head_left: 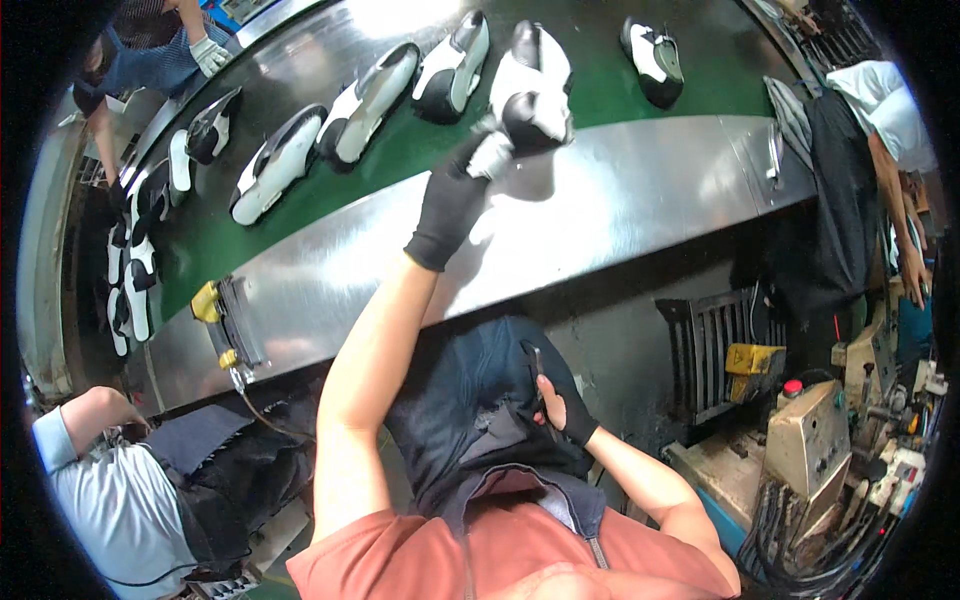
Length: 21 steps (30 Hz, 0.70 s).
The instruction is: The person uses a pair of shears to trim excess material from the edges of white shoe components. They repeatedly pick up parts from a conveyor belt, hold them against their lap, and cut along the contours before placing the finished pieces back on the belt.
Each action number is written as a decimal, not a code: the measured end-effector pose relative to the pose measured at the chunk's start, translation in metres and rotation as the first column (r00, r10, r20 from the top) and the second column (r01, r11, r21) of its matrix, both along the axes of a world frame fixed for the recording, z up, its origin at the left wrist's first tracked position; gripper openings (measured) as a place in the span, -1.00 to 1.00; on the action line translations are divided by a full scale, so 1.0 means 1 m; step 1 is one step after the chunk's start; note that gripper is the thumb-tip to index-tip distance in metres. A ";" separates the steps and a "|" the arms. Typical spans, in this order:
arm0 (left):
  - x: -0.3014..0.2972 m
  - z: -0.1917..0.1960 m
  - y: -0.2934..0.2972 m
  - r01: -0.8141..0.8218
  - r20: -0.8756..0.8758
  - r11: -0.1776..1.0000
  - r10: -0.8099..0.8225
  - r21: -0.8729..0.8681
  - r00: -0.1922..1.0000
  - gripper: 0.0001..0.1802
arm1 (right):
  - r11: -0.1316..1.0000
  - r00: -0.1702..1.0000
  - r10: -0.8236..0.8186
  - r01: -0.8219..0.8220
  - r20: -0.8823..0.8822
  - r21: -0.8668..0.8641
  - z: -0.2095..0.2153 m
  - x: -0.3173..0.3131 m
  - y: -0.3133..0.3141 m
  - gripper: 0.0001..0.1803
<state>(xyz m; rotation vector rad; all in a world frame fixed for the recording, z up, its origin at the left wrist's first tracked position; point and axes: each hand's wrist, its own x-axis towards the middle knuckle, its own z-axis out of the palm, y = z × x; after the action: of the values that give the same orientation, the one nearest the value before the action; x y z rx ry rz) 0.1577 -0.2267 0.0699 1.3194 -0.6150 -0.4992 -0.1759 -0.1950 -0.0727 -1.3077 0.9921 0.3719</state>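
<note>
My left hand (468, 190), in a black glove with white fingertips, stretches over the metal edge of the table. Its fingers are closed at the near end of a black-and-white shoe (541, 88), blurred by motion, with a shadow on the metal below. Another dark shoe opening (524, 42) shows just behind it, and I cannot tell whether the two are separate. Down at my lap, my right hand (568, 415), in a black fingerless glove, is wrapped round a slim dark metal hand tool (537, 372), its lower part hidden by the fingers.
Several black-and-white shoes (370, 105) lie along the green belt (330, 190), with one more shoe (655, 65) at right. A yellow-ended tool (213, 302) rests on the metal edge (330, 270). Co-workers sit around; a machine with a red button (792, 388) stands right.
</note>
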 end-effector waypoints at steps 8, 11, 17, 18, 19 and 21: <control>0.149 -0.072 -0.059 -0.717 0.721 0.436 0.193 0.544 0.665 -0.22 | 0.985 0.985 0.173 -0.173 0.012 0.007 0.021 0.048 -0.023 -0.31; 0.143 -0.044 -0.054 -0.450 0.429 0.527 0.171 0.721 0.887 -0.28 | 0.988 0.989 0.148 -0.148 0.007 0.049 0.006 0.039 -0.022 -0.42; -0.001 -0.010 0.193 -0.306 0.227 0.925 0.256 0.224 0.940 -0.50 | 0.999 0.987 0.034 -0.033 0.154 -0.007 0.017 0.000 -0.005 -0.41; -0.020 -0.024 0.243 -0.247 -0.047 0.961 0.255 0.125 0.966 -0.46 | 0.999 0.988 0.038 -0.036 0.149 -0.014 0.022 -0.011 -0.003 -0.40; -0.039 -0.034 0.296 -0.254 -0.313 0.967 0.248 0.021 0.917 -0.41 | 0.999 0.988 0.053 -0.051 0.142 -0.014 0.035 -0.017 -0.002 -0.40; -0.086 -0.023 0.336 -0.219 -0.187 0.975 0.221 0.031 0.957 -0.35 | 0.999 0.981 0.038 -0.034 0.191 -0.024 0.046 -0.030 0.004 -0.39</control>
<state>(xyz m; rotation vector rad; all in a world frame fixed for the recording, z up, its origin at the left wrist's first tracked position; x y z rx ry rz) 0.0717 0.1098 0.0466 1.3135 -0.3033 -0.4387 -0.2055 -0.1909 -0.0266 -1.3551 0.8131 0.2582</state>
